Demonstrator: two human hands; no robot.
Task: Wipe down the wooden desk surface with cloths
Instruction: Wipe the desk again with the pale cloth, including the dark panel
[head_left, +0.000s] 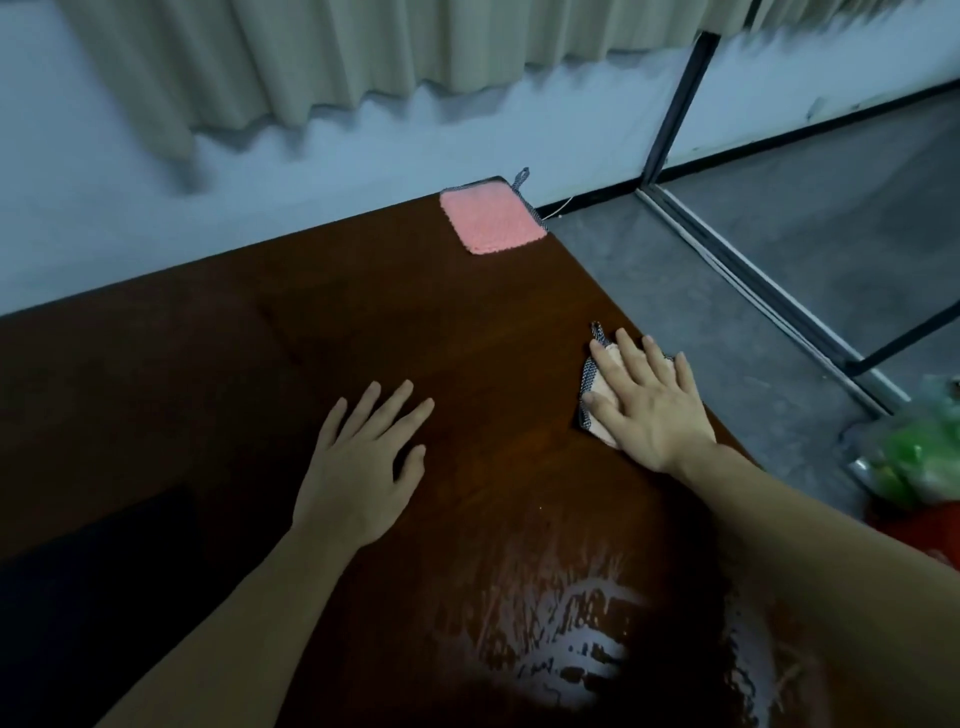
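Observation:
A dark wooden desk (363, 322) fills the lower left of the view. My right hand (647, 402) presses flat, fingers spread, on a small pink cloth with a checked border (589, 382) near the desk's right edge. The hand covers most of that cloth. My left hand (363, 462) lies flat on the bare wood near the middle, fingers straight and spread, holding nothing. A second pink cloth (491, 221) with a hanging loop lies flat at the desk's far right corner. Wet streaks (561, 623) shine on the wood close to me.
A pale wall and beige curtain (311, 57) run behind the desk. Grey floor (727, 291) lies to the right, with a black metal frame (670, 104) standing on it. A green and white plastic bag (914, 452) sits on the floor at right. A black object (93, 571) lies on the desk at left.

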